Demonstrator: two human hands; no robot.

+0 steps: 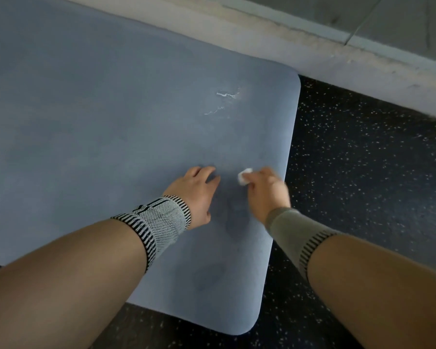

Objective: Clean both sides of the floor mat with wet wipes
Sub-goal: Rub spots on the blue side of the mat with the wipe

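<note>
A blue-grey floor mat (111, 117) lies flat on the floor and fills most of the view. My right hand (267, 190) grips a small crumpled white wet wipe (244, 176) and holds it down on the mat near its right edge. My left hand (195, 193) rests on the mat just left of the wipe, fingers spread. A white scuff mark (225, 95) shows on the mat beyond both hands. Darker damp-looking patches lie on the mat between and below my hands.
Black speckled rubber flooring (363, 172) surrounds the mat on the right and bottom. A pale concrete ledge (312, 54) runs diagonally along the mat's far edge, with a grey surface (400, 18) behind it. Both wrists wear knitted sleeves.
</note>
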